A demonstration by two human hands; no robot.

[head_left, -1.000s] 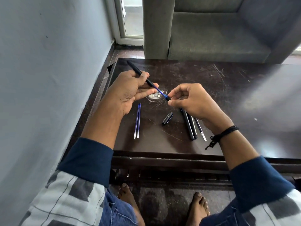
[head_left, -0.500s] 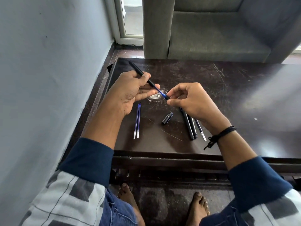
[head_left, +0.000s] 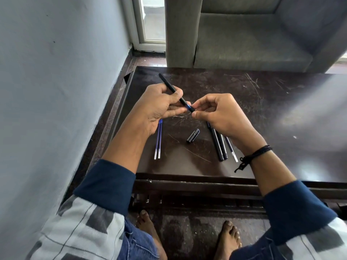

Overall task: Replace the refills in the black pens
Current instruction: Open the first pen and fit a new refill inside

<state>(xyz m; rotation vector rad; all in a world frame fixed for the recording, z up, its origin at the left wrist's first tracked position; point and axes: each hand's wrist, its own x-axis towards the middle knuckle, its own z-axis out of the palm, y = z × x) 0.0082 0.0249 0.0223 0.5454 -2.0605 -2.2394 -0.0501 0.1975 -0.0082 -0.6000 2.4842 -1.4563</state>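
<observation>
My left hand (head_left: 161, 107) grips a black pen barrel (head_left: 170, 84) that slants up and away to the left. A short stretch of blue refill (head_left: 188, 106) shows at its near end. My right hand (head_left: 219, 113) pinches the small black tip piece (head_left: 191, 109) at that end, almost against the barrel. On the dark table (head_left: 262, 102) lie two blue refills (head_left: 158, 141) under my left hand, a black pen cap (head_left: 193, 135) in the middle, two black pens (head_left: 218, 145) and one more refill (head_left: 231, 150) partly under my right wrist.
A grey wall runs close along the left. A grey sofa (head_left: 244, 40) stands behind the table. The table's near edge (head_left: 197, 177) is just past my forearms, and my bare feet are on the floor below it.
My right hand has moved left toward my left hand. Most of the exposed blue refill has gone into the barrel, and the tip piece now sits nearly against it.
</observation>
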